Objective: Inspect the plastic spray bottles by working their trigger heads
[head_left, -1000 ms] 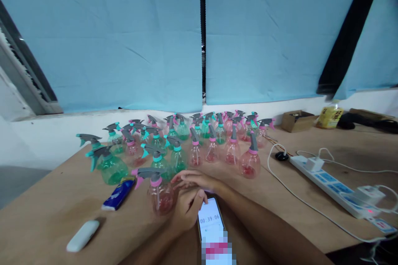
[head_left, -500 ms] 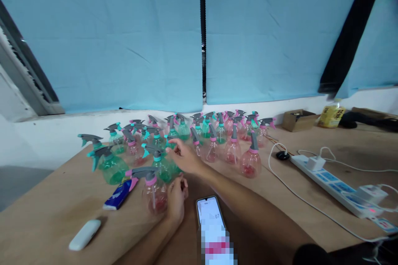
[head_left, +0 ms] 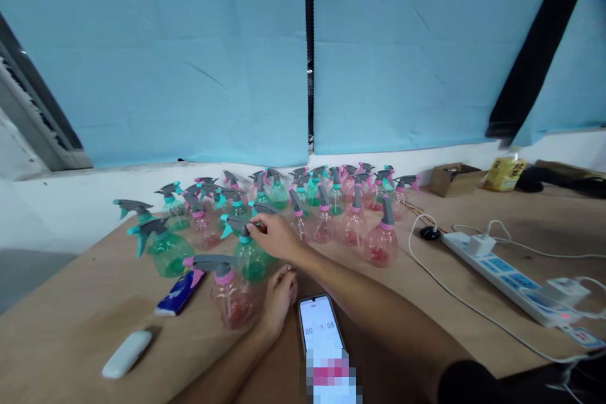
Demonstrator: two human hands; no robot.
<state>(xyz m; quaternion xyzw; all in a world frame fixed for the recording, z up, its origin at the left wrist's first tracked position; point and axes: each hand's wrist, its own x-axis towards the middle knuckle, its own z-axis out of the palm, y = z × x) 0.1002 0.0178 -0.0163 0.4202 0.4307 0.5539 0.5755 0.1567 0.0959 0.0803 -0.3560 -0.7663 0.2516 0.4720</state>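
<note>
Two bare hands over the table, positions now split. Half a second ago the right hand is poised beside the green spray bottle with its fingers apart; now the fingertips are drawn in narrow on the rear of that bottle's grey sprayer head — contact made, apparently a pinch.

Green bottle: just ahead and to the left of the right hand, upright, turquoise trigger pointing left, away from the fingers. Whether its base is lifted or resting on the wood, cannot tell.

Left hand: now a little farther from the pink spray bottle than at the previous picture, fingers curled loosely, nothing visible in them; palm side hidden. It sits nearer the wearer than the right hand, with the pink bottle to its left and the smartphone just to its right, digits on the screen partly blurred. One second ago this hand is at the phone; now it is off it.

Reading: handling has shifted from phone to bottle — judged as the start of a grip, one-handed so far.

Surroundings: a blue packet and white case left of both hands; more spray bottles, pink and green, stand beyond the right hand; power strip well to its right.
</note>
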